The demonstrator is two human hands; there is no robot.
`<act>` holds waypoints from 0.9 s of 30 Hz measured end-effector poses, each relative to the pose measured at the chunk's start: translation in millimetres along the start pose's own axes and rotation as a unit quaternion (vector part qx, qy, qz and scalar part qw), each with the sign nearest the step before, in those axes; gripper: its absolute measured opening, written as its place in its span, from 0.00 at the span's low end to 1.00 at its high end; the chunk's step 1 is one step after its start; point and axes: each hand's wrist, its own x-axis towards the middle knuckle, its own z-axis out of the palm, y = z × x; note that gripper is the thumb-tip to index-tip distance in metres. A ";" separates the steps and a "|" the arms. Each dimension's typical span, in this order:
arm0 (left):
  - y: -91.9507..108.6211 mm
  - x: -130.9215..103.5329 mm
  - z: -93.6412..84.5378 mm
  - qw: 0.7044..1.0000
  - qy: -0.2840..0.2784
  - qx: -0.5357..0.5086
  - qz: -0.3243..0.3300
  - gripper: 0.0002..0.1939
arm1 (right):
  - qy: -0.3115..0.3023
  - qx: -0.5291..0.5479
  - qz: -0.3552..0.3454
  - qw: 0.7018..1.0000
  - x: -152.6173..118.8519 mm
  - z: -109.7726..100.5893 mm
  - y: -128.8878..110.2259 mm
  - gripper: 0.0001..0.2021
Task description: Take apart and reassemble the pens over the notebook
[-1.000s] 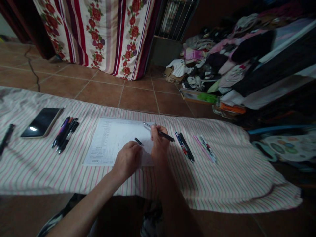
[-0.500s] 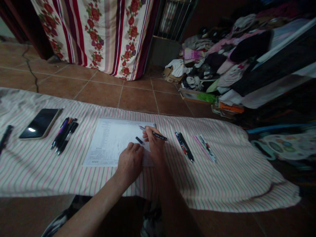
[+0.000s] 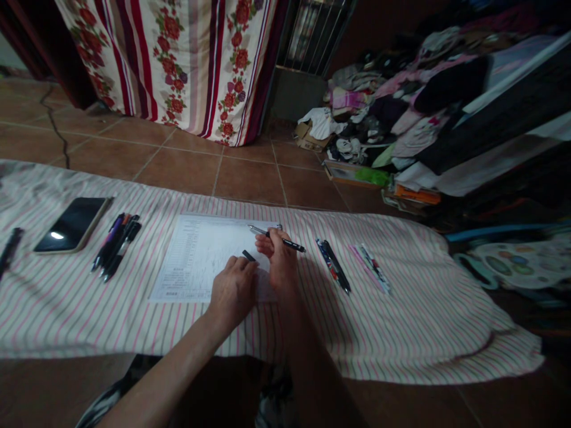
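A printed sheet of paper (image 3: 196, 261) with a table of text along its left side lies on the striped cloth. Resting on the sheet is my left hand (image 3: 234, 285), its fingers curled around a short black piece, like a pen cap (image 3: 248, 255), that sticks out past the fingertips. Just to its right, my right hand (image 3: 282, 258) grips a black pen (image 3: 289, 244) with a silver front end (image 3: 257, 230). That pen lies almost level over the paper's upper right part, its tip pointing left. Whether the tip touches the paper cannot be made out.
Left of the paper lie a bunch of pens (image 3: 116, 246), a smartphone (image 3: 74, 224) and another dark pen (image 3: 9, 251). On the right are dark pens (image 3: 333, 266) and lighter, patterned pens (image 3: 370, 268). The striped cloth (image 3: 419, 309) covers the table; clothes (image 3: 397, 113) are heaped beyond.
My right hand has turned and opened slightly around the pen, which now lies flatter. The short black piece at my left fingers has shifted slightly left. My left hand has barely moved.
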 end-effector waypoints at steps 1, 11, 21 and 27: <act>0.3 0.3 -0.5 1.000 0.000 -0.001 -0.003 0.12 | -0.004 0.011 -0.005 1.000 -0.6 0.1 0.1 0.11; -3.8 0.8 -1.1 0.997 0.022 -0.055 -0.054 0.12 | -0.095 0.042 -0.024 0.994 -9.1 0.1 1.9 0.10; -10.0 5.9 -0.8 0.967 0.090 -0.214 -0.106 0.11 | -0.112 -0.006 -0.059 0.992 -13.8 0.5 -1.0 0.10; -12.3 14.3 -14.9 0.767 0.107 -0.604 -0.186 0.12 | -0.121 -0.186 -0.219 0.950 -26.2 1.6 -2.5 0.09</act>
